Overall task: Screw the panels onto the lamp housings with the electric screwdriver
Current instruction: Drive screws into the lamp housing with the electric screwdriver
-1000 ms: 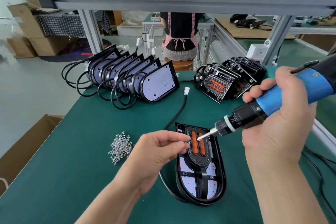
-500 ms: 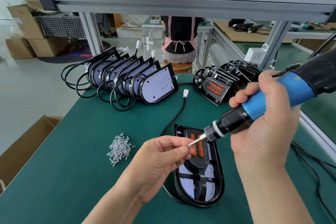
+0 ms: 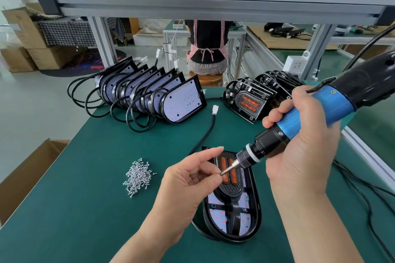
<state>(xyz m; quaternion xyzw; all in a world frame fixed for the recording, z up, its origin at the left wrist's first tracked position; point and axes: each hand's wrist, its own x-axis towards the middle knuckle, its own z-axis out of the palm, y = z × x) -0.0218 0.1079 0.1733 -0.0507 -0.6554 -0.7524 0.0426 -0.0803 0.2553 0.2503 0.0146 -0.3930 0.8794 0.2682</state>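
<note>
Centre frame: left hand (image 3: pixel 188 179) pinches small silver screw (image 3: pixel 220 174) against the bit tip | right hand (image 3: pixel 299 156) clamped round blue-and-black electric screwdriver (image 3: pixel 316 113), slanting from upper right | black D-shaped lamp housing (image 3: pixel 233 209) lies flat below, lower centre | best: seat screw straight before lowering.

On my remote feed I am seeing the left hand (image 3: pixel 183 188) and right hand (image 3: pixel 303 156) both showing bare, forearms running bare to the lower edge of view. Fingernails are showing short, rounded, plain.
</note>
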